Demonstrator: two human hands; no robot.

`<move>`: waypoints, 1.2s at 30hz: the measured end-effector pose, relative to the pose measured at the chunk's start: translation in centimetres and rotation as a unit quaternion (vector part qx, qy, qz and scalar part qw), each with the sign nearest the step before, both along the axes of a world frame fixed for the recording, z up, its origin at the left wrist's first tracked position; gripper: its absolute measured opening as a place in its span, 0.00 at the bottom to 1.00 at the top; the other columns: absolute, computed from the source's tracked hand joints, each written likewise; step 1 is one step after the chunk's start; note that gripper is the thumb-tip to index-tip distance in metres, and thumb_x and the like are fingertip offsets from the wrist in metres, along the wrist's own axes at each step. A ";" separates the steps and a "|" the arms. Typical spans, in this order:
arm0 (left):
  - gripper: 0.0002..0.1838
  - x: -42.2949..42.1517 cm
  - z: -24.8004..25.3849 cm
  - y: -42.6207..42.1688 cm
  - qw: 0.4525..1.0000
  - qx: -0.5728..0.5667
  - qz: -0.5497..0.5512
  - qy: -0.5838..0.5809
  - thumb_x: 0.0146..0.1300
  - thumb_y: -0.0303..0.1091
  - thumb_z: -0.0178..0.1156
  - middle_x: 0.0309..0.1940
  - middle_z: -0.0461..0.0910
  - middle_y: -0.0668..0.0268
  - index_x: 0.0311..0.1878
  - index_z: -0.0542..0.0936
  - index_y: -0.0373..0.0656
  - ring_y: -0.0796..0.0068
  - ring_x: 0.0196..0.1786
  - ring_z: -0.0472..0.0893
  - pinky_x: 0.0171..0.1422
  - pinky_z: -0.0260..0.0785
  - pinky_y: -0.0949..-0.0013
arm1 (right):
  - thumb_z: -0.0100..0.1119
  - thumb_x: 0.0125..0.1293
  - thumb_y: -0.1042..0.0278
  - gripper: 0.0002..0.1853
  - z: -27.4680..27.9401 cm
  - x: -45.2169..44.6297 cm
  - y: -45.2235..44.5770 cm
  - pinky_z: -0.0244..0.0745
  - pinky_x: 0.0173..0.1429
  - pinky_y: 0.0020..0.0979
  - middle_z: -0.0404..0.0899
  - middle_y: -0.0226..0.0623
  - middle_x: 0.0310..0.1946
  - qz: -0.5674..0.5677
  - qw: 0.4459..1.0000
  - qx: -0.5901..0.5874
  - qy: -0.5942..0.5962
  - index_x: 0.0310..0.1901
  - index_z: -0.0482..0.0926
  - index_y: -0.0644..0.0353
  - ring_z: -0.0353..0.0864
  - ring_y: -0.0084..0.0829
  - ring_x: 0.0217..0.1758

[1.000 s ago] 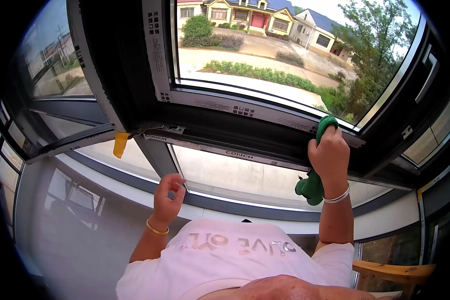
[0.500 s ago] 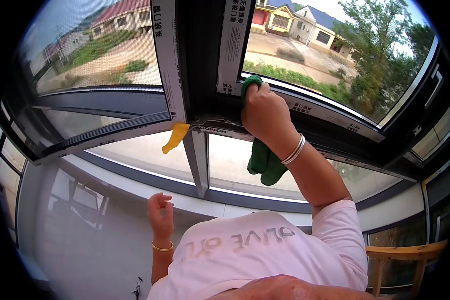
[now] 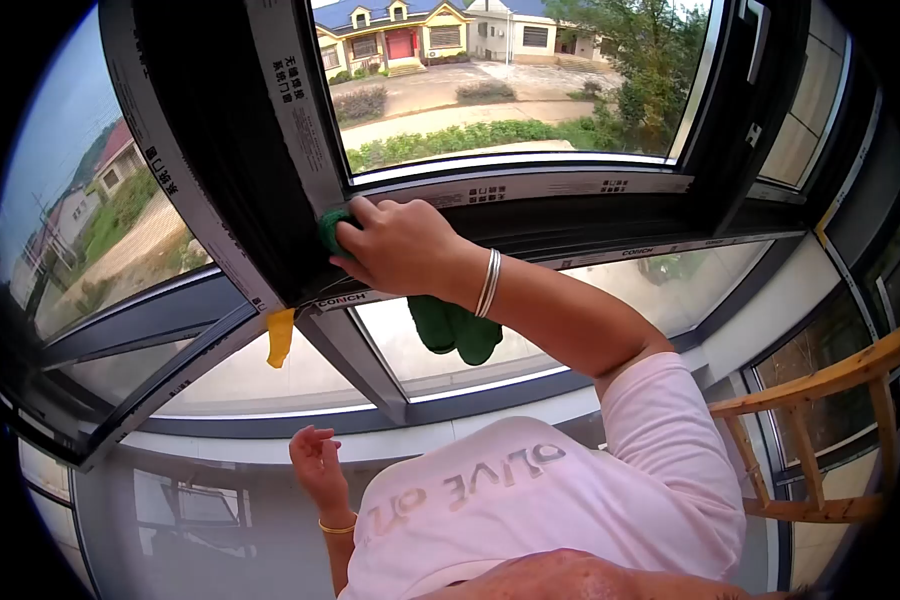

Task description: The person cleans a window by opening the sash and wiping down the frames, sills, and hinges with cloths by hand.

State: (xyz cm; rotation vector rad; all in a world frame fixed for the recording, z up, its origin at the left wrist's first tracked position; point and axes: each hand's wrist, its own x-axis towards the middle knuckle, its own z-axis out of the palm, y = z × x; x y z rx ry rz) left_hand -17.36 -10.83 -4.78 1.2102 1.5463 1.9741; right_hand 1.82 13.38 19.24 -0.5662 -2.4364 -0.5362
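Note:
My right hand (image 3: 410, 245) grips a green cloth (image 3: 455, 330) and presses it to the dark window frame (image 3: 305, 215), at the lower left corner of the glass pane. Part of the cloth bunches out past my fingertips, and the rest hangs in folds under my wrist. Away from the frame, my left hand (image 3: 320, 465) is held low by my shirt, fingers loosely curled and apart, with nothing visible in it. A yellow strip (image 3: 281, 337) dangles from the sill corner, to the left of the cloth.
An opened screened sash (image 3: 185, 345) juts out on the left. Printed protective film (image 3: 570, 188) covers parts of the frame. On the right stands a wooden ladder-like piece (image 3: 810, 415). Below the sill are lower glass panes (image 3: 530, 355) and a glossy pale floor (image 3: 200, 530).
My view has turned to the right. My right hand has moved with the cloth from the frame's inner edge by the glass down and left into the frame's corner groove. My left hand stays low.

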 end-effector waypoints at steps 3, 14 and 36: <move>0.16 1.8 0.5 1.9 0.998 -0.016 -0.054 0.011 0.69 0.18 0.56 0.45 0.81 0.62 0.59 0.72 0.38 0.77 0.42 0.81 0.48 0.78 0.74 | 0.61 0.67 0.56 0.13 0.1 -1.4 -0.6 0.80 0.34 0.37 0.79 0.43 0.38 -0.050 0.994 -0.072 -0.069 0.43 0.79 0.58 0.87 0.41 0.36; 0.17 6.1 0.5 6.6 0.998 0.003 -0.069 0.001 0.69 0.17 0.54 0.46 0.80 0.61 0.60 0.72 0.37 0.74 0.47 0.81 0.48 0.78 0.72 | 0.66 0.61 0.57 0.11 0.2 14.0 1.9 0.81 0.32 0.40 0.78 0.40 0.33 -0.142 0.985 -0.102 -0.007 0.37 0.81 0.54 0.86 0.41 0.31; 0.17 10.6 3.0 11.1 0.993 0.024 -0.111 0.044 0.71 0.19 0.55 0.45 0.81 0.61 0.61 0.71 0.37 0.75 0.45 0.81 0.49 0.77 0.72 | 0.63 0.66 0.58 0.10 -3.6 40.4 3.7 0.83 0.35 0.47 0.78 0.41 0.36 -0.541 0.836 0.005 0.086 0.42 0.80 0.53 0.86 0.48 0.34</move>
